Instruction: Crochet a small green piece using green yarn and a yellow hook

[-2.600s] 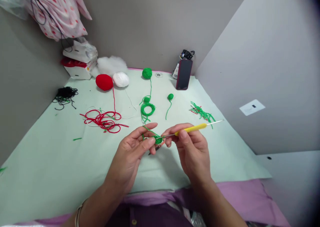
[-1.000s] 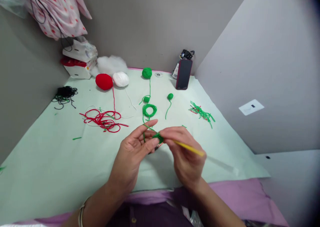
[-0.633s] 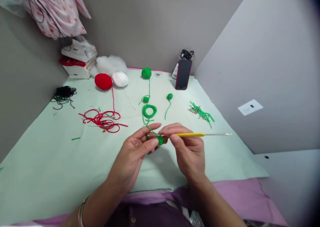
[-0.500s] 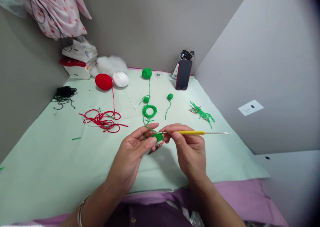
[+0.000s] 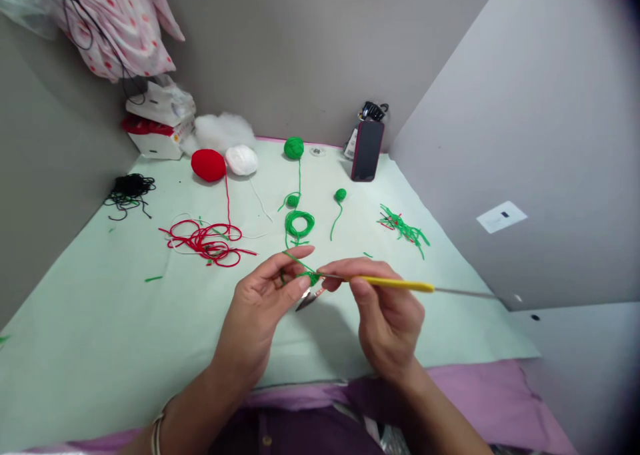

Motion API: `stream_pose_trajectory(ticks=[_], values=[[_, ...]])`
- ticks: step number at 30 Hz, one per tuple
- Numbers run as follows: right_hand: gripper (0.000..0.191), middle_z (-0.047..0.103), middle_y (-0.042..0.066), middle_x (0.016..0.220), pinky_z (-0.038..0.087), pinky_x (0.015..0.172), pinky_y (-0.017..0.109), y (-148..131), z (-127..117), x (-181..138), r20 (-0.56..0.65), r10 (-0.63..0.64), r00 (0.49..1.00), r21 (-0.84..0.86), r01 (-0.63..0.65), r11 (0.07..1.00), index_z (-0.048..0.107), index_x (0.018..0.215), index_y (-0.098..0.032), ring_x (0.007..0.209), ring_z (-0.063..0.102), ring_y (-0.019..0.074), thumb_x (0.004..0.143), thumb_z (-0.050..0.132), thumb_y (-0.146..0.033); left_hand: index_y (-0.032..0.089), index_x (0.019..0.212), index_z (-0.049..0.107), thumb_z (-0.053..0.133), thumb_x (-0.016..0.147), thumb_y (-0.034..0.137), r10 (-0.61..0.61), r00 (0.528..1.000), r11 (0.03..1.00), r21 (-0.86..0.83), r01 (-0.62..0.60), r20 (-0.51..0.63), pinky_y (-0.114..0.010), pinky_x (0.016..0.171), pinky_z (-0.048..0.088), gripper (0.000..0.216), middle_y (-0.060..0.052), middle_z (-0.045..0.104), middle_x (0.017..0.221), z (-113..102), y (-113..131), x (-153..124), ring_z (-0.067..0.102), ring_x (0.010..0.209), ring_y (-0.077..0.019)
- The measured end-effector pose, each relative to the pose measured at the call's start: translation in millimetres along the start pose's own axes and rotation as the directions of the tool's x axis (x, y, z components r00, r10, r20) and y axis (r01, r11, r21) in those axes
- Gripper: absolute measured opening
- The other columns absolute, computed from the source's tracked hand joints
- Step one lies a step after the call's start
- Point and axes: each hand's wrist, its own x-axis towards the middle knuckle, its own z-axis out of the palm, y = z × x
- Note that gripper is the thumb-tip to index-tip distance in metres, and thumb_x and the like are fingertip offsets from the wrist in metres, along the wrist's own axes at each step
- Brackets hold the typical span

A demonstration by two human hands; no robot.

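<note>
My left hand point(image 5: 270, 291) pinches a small green crochet piece point(image 5: 313, 279) between thumb and fingers. Green yarn point(image 5: 299, 261) runs over its raised index finger down to the piece. In my right hand point(image 5: 387, 308) is a crochet hook point(image 5: 400, 283) with a yellow handle, gripped like a pen. The hook's left end meets the green piece; whether it sits inside a stitch I cannot tell. Its other metal end points right, slightly downward. Beyond my hands lies a loose coil of green yarn point(image 5: 300, 223). Beneath them a dark-bladed tool point(image 5: 307, 301) is partly hidden on the table.
Red point(image 5: 209, 165), white point(image 5: 242, 160) and green yarn balls point(image 5: 294, 148) stand at the back. Tangled red yarn point(image 5: 205, 243) and black yarn point(image 5: 129, 187) lie left. Green scraps point(image 5: 404, 227) lie right. A phone point(image 5: 368, 151) leans near the back wall. White stuffing point(image 5: 225, 132) is beside boxes point(image 5: 155, 128).
My right hand has moved a little right and down, with the hook now tilted down toward its right end. The yarn from my left index finger now stretches straight to the piece.
</note>
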Motion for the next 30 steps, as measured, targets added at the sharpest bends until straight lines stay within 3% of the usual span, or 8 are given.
stream_pose_trajectory(ticks=[6, 14, 17, 20, 22, 24, 27, 30], values=[[0.025, 0.085, 0.011, 0.108, 0.068, 0.083, 0.039, 0, 1, -2, 0.136, -0.314, 0.94, -0.284, 0.34, 0.896, 0.076, 0.118, -0.022, 0.092, 0.081, 0.0223, 0.104, 0.06, -0.009, 0.042, 0.119, 0.086, 0.088, 0.089, 0.024, 0.141, 0.989, 0.983, 0.124, -0.134, -0.05, -0.021, 0.088, 0.049, 0.034, 0.006, 0.07, 0.089, -3, -6, -1, 0.064, 0.091, -0.0119], [0.027, 0.083, 0.008, 0.101, 0.068, 0.082, 0.039, 1, -1, 1, 0.135, -0.266, 0.955, -0.222, 0.291, 0.931, 0.073, 0.123, -0.023, 0.092, 0.08, 0.0219, 0.108, 0.055, -0.011, 0.038, 0.119, 0.086, 0.089, 0.088, 0.025, 0.196, 0.978, 0.959, 0.221, -0.175, -0.077, -0.024, 0.095, 0.046, 0.034, 0.005, 0.07, 0.088, -4, -5, -5, 0.063, 0.094, -0.0143], [0.031, 0.082, 0.01, 0.109, 0.069, 0.083, 0.038, 3, 0, -3, 0.213, -0.339, 0.916, -0.422, 0.399, 0.814, 0.074, 0.129, -0.026, 0.094, 0.08, 0.0224, 0.105, 0.061, -0.01, 0.037, 0.125, 0.084, 0.094, 0.083, 0.027, 0.112, 0.992, 0.989, 0.102, -0.106, -0.059, -0.027, 0.097, 0.046, 0.044, 0.005, 0.07, 0.086, 1, -3, -7, 0.063, 0.093, -0.0153], [0.039, 0.082, 0.009, 0.111, 0.068, 0.083, 0.038, 4, 1, -7, 0.216, -0.396, 0.892, -0.485, 0.45, 0.75, 0.075, 0.133, -0.029, 0.098, 0.08, 0.0226, 0.103, 0.063, -0.007, 0.032, 0.129, 0.083, 0.099, 0.076, 0.034, -0.137, 0.989, 0.979, -0.148, 0.144, 0.052, -0.031, 0.093, 0.05, 0.054, 0.002, 0.071, 0.085, 3, 2, -5, 0.064, 0.086, -0.0157], [0.035, 0.081, 0.007, 0.106, 0.068, 0.08, 0.036, 3, 1, -6, 0.099, -0.333, 0.938, -0.351, 0.346, 0.87, 0.077, 0.129, -0.029, 0.094, 0.078, 0.0215, 0.104, 0.062, -0.009, 0.026, 0.124, 0.085, 0.1, 0.073, 0.035, -0.253, 0.962, 0.932, -0.241, 0.271, 0.103, -0.031, 0.091, 0.05, 0.053, 0.0, 0.072, 0.082, 2, 6, -2, 0.064, 0.084, -0.0157], [0.026, 0.08, 0.006, 0.099, 0.066, 0.073, 0.034, 1, 1, -3, -0.037, -0.155, 0.987, -0.114, 0.15, 0.982, 0.08, 0.119, -0.028, 0.085, 0.076, 0.0197, 0.107, 0.061, -0.014, 0.023, 0.119, 0.087, 0.099, 0.073, 0.033, -0.27, 0.958, 0.922, -0.262, 0.285, 0.094, -0.031, 0.09, 0.05, 0.048, 0.0, 0.071, 0.08, 0, 8, 1, 0.064, 0.081, -0.015], [0.018, 0.077, 0.004, 0.091, 0.063, 0.065, 0.032, 0, 3, 3, -0.089, 0.093, 0.992, 0.182, -0.076, 0.98, 0.082, 0.106, -0.027, 0.071, 0.071, 0.0169, 0.108, 0.064, -0.025, 0.026, 0.115, 0.088, 0.097, 0.076, 0.032, -0.21, 0.974, 0.944, -0.241, 0.225, 0.084, -0.031, 0.09, 0.05, 0.041, 0.001, 0.072, 0.083, 0, 10, 1, 0.064, 0.082, -0.0148], [0.016, 0.081, 0.005, 0.095, 0.062, 0.066, 0.032, 1, 7, 6, -0.033, 0.113, 0.993, 0.203, -0.105, 0.974, 0.084, 0.104, -0.027, 0.079, 0.073, 0.0185, 0.106, 0.068, -0.029, 0.028, 0.111, 0.089, 0.096, 0.078, 0.03, -0.145, 0.984, 0.972, -0.171, 0.162, 0.103, -0.029, 0.091, 0.051, 0.034, 0.0, 0.075, 0.086, 4, 8, -2, 0.067, 0.088, -0.0159]])
